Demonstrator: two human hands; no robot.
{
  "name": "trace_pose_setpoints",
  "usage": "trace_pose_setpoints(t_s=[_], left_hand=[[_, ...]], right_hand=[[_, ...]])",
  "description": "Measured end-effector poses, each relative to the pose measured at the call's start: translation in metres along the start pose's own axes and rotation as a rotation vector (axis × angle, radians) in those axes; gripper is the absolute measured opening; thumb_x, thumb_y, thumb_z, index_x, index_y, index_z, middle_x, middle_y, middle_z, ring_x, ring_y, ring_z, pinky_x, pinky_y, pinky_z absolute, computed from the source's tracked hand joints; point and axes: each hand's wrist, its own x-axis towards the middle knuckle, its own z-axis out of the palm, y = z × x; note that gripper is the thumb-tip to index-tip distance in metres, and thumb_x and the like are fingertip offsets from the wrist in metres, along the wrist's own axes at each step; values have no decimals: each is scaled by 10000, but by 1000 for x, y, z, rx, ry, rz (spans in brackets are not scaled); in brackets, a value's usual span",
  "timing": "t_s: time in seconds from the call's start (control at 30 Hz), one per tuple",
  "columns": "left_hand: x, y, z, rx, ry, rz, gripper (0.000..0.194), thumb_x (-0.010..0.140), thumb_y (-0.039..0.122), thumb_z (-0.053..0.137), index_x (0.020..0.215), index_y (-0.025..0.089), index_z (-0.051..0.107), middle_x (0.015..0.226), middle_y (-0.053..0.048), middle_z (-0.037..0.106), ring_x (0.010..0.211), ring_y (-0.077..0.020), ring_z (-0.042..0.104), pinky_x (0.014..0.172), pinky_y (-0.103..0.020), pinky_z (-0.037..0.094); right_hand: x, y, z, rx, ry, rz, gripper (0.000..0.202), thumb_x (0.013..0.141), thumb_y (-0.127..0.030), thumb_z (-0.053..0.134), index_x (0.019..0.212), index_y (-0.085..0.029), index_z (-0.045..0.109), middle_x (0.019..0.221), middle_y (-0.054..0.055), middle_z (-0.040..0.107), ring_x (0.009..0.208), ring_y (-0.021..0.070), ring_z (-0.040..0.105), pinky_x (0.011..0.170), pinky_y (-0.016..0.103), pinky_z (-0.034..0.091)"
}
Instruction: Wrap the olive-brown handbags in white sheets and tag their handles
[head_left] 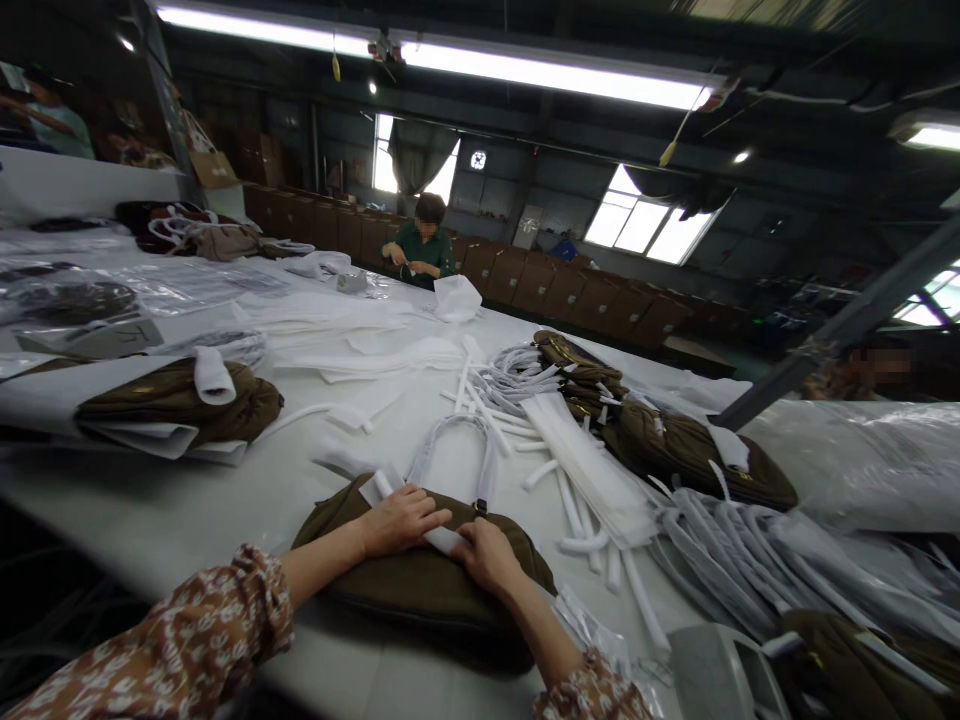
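Note:
A brown bag (427,600) lies flat in front of me, its strap (457,432) covered in pale wrapping and looped away from me. Along the bag's top edge runs a white foam strip (444,540). My left hand (401,518) rests on the bag's top with its fingers closed on the strip. My right hand (486,552) pinches the strip's right end, close to the strap's dark buckle (480,508). Both hands touch the bag.
White foam tubes (577,500) and a stack of white sheets (592,465) lie to the right, near more brown bags (690,450) and wrapped straps (735,550). A wrapped brown bag (247,400) is at left. A grey dispenser (720,670) stands front right. A person sits across the table.

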Motion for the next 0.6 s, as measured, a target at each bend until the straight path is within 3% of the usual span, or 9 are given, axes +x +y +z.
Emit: trace_pose_setpoints(t_s=[0.07, 0.13, 0.37, 0.47, 0.53, 0.6], left_hand=[[-6, 5, 1, 11, 26, 0, 258, 967, 290, 381, 997, 189, 617, 866, -71, 573, 827, -203, 507, 819, -370, 405], [-11, 11, 1, 23, 45, 2, 358, 988, 252, 296, 867, 181, 625, 797, -67, 568, 781, -189, 499, 777, -355, 411], [-20, 22, -3, 20, 74, -11, 317, 979, 254, 357, 835, 191, 632, 779, -42, 602, 754, -173, 532, 726, -314, 442], [-29, 30, -9, 9, 121, -87, 250, 965, 238, 398, 1116, 194, 591, 1115, -87, 610, 951, -199, 564, 851, -345, 456], [-39, 40, -15, -23, 195, -204, 433, 958, 273, 421, 1374, 160, 382, 1399, -163, 423, 1198, -252, 469, 985, -400, 408], [-53, 54, -19, -94, 216, -289, 719, 907, 400, 524, 1470, 115, 179, 1508, -225, 233, 1329, -318, 334, 1057, -458, 347]], right_hand=[[-5, -5, 1, -20, 14, -32, 116, 787, -231, 605, 814, -204, 714, 853, 42, 653, 818, 176, 590, 707, 253, 384], [-12, -10, 3, -47, 36, -45, 143, 799, -207, 584, 755, -217, 720, 813, 31, 645, 803, 167, 582, 696, 247, 381], [-24, -25, 14, -142, 137, -61, 205, 810, -178, 555, 690, -223, 713, 772, 44, 635, 801, 184, 566, 677, 264, 374], [-31, -22, 10, -165, 209, -46, 235, 828, -162, 520, 717, -223, 719, 793, 58, 645, 816, 194, 564, 704, 277, 379], [-43, -9, -2, -177, 275, 5, 254, 850, -169, 486, 778, -208, 726, 821, 78, 651, 826, 210, 566, 729, 297, 385], [-62, 12, -18, -176, 380, 89, 275, 879, -202, 452, 859, -180, 725, 835, 100, 654, 816, 226, 572, 738, 320, 395]])
